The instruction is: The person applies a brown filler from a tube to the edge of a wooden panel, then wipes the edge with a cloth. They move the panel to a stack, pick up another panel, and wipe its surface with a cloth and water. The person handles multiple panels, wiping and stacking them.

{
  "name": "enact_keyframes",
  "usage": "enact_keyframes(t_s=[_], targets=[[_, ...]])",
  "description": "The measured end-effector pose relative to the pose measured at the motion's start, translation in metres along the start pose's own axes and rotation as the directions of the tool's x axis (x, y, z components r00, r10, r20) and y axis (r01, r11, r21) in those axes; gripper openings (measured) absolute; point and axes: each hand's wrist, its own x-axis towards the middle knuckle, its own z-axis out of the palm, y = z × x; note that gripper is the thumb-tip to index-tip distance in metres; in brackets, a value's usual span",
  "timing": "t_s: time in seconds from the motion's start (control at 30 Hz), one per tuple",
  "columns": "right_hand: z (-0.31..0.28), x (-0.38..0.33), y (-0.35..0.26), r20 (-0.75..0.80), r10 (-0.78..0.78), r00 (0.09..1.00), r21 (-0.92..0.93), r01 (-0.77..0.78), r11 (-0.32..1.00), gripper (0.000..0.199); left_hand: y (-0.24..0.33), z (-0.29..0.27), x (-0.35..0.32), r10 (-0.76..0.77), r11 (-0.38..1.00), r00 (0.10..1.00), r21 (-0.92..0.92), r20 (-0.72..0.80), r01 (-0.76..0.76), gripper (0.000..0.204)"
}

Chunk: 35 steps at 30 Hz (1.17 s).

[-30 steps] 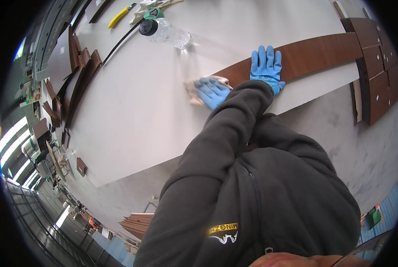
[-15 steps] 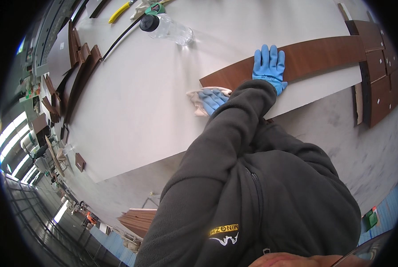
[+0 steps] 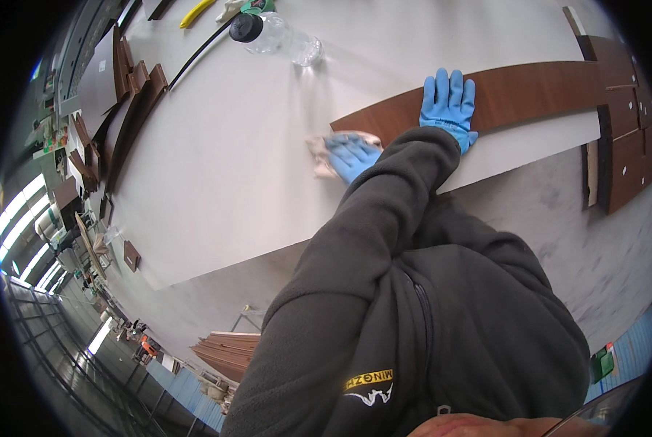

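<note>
My forearms cross, the left one over the right. My left hand [image 3: 448, 109], in a blue glove, lies flat on a long brown board [image 3: 537, 91] with its fingers stretched out. Further left, my right hand [image 3: 353, 159], also gloved in blue, presses a pale pinkish cloth [image 3: 320, 156] by the board's left end. Part of the cloth is hidden beneath the fingers, and motion blurs this hand slightly. The board lies on a white sheet-topped table [image 3: 231, 182].
A clear bottle with a black cap [image 3: 247, 28] is at the far side, near a yellow-handled tool [image 3: 196, 13]. Brown panels [image 3: 140, 102] are piled at the left. More brown pieces [image 3: 624, 109] line the right edge. A small brown block [image 3: 131, 256] sits at the lower left.
My right hand and the cloth have shifted slightly beside the board's left end. My left hand stays flat on the board. The whole view has moved a little.
</note>
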Motion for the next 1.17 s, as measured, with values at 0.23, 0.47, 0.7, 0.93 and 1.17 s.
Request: enact_keyframes(t_s=[0.23, 0.47, 0.7, 0.93, 1.17], targets=[[-0.008, 0.029, 0.008, -0.032, -0.012, 0.999, -0.254, 0.003, 0.967, 0.067, 0.0, 0.002, 0.001, -0.005, 1.0, 1.0, 0.015, -0.003, 0.005, 0.106], [-0.003, -0.003, 0.014, 0.036, -0.068, 0.997, 0.013, 0.067, 0.998, 0.056, 0.0, 0.003, -0.002, 0.009, 1.0, 1.0, -0.004, -0.003, -0.009, 0.106], [0.05, 0.013, 0.029, -0.133, -0.126, 0.983, -0.385, 0.066, 0.921, 0.055, 0.001, 0.002, 0.002, -0.001, 1.0, 1.0, 0.019, -0.002, 0.001, 0.105], [0.041, -0.012, 0.02, -0.196, -0.17, 0.966, -0.014, 0.17, 0.985, 0.058, -0.001, 0.004, 0.0, 0.016, 1.0, 1.0, -0.012, -0.026, -0.016, 0.106], [0.016, 0.074, 0.025, -0.033, 0.068, 0.997, -0.35, -0.076, 0.934, 0.086, 0.001, 0.001, 0.003, 0.005, 1.0, 1.0, 0.006, 0.013, -0.005, 0.106]])
